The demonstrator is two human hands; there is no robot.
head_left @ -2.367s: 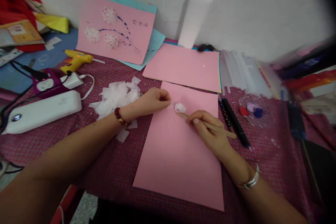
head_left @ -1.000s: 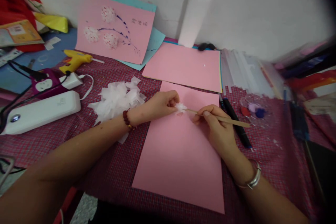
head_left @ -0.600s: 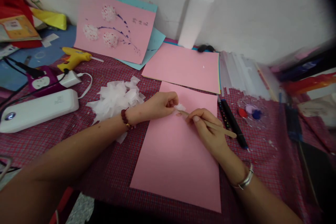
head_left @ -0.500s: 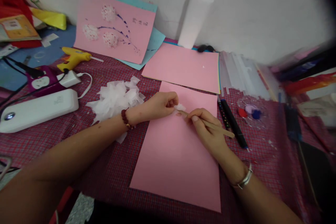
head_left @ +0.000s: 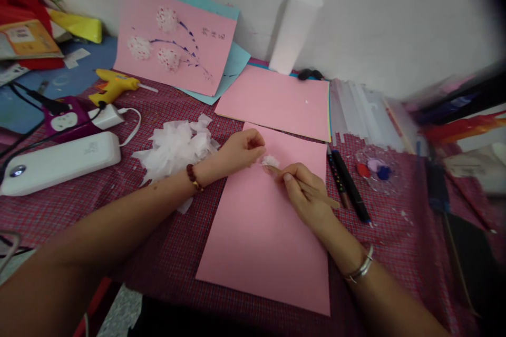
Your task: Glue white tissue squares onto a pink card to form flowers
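A pink sheet (head_left: 269,242) lies upright before me on the checked cloth. Near its top sits a small tuft of white tissue (head_left: 270,160). My right hand (head_left: 306,189) is closed around a thin wooden stick (head_left: 316,193), whose tip touches the sheet just below the tuft. Just left of the tuft is my left hand (head_left: 241,152), its fingertips pinched together; what they hold, if anything, is too small to make out. A pile of white tissue pieces (head_left: 174,147) lies left of the sheet, behind my left wrist.
Pink card stack (head_left: 276,100) behind the sheet; finished flower picture (head_left: 174,42) leaning on the wall. Yellow glue gun (head_left: 113,86), purple socket (head_left: 65,118) and white power strip (head_left: 63,160) at left. Black markers (head_left: 351,187) and a paint dish (head_left: 375,168) at right.
My left hand has drawn slightly up and left from the tuft, which now shows on the sheet. The stick in my right hand has shifted a little left, its tip now below the tuft.
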